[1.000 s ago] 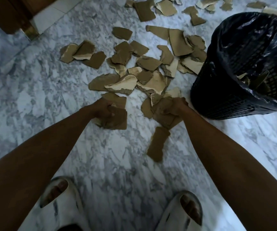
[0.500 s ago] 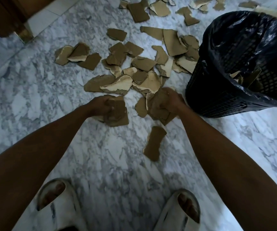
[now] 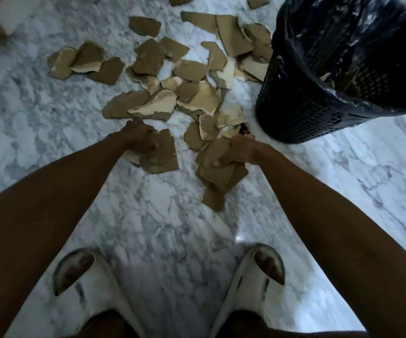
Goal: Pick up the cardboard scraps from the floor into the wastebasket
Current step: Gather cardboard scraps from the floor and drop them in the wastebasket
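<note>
Cardboard scraps [image 3: 172,76] strewn over marble floor [image 3: 162,215], upper middle of frame. Wastebasket [image 3: 302,103] at upper right, black-bagged, a few scraps inside. Left hand [image 3: 138,137] gripping brown pieces [image 3: 162,154]; right hand [image 3: 238,150] curled round a stack [image 3: 216,172], mid-frame.
</note>
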